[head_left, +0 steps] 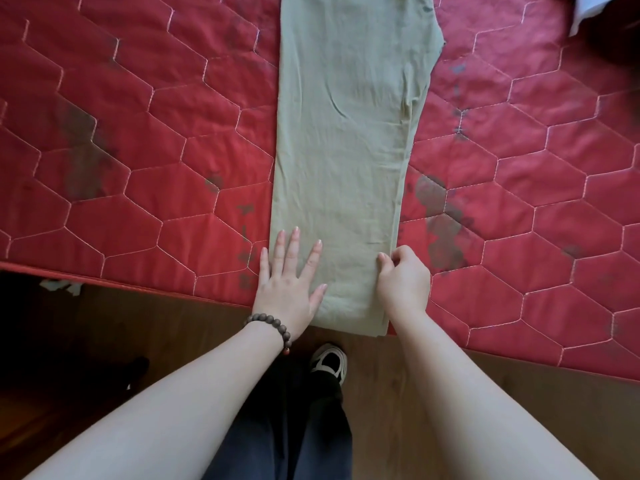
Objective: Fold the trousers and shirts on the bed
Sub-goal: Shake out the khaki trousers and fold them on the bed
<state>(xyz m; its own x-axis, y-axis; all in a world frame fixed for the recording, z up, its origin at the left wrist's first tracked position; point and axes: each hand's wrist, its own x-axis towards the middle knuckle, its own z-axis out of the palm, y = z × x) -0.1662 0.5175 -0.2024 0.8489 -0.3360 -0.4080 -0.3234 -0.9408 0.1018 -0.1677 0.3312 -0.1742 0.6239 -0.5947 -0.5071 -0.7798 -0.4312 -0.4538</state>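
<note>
Olive-green trousers [349,133] lie lengthwise on the red quilted bed [138,150], one leg folded over the other, their hem end hanging slightly over the near bed edge. My left hand [289,271] rests flat on the trousers' near left corner with its fingers spread. My right hand [403,278] has its fingers curled and pinches the trousers' right edge near the hem. The waist end runs out of the top of the view.
The bed's near edge runs diagonally across the view, with brown wooden floor [450,375] below it. My legs in dark trousers and a black-and-white shoe [329,362] stand by the edge. White cloth [585,12] shows at the top right corner.
</note>
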